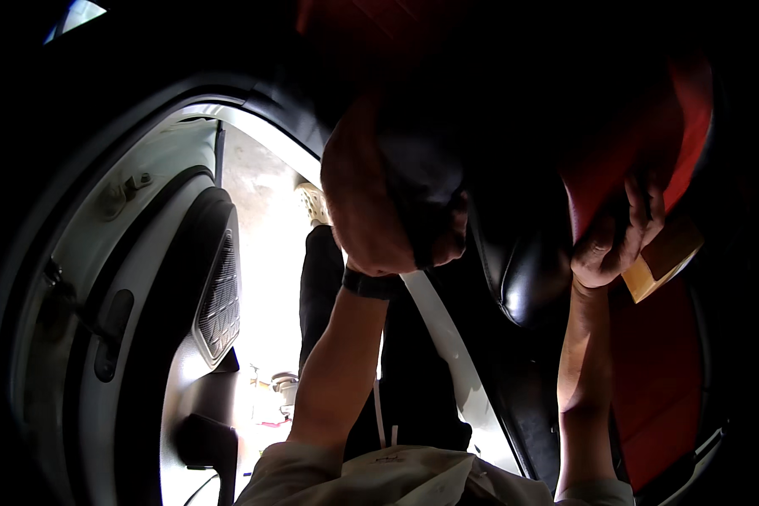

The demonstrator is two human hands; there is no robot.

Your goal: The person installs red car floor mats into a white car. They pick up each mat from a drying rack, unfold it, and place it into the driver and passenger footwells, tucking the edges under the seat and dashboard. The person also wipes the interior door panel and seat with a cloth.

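Note:
My left hand (pixel 371 202) is closed around the dark upper edge of a black car seat (pixel 527 270), fingers curled over it; what lies under the fingers is too dark to make out. A black band sits on that wrist. Further right, my right hand (pixel 616 240) grips a tan, block-shaped sponge (pixel 664 257) and presses it against the red seat upholstery (pixel 658 371). Both forearms reach up from the lower edge, in rolled pale sleeves.
The open car door (pixel 135 337) curves along the left, with a speaker grille (pixel 219 299) and a dark handle recess. A white door sill (pixel 460 354) runs diagonally. My black-trousered leg (pixel 320 287) and pale shoe (pixel 312 202) stand on bright concrete outside. The upper part is very dark.

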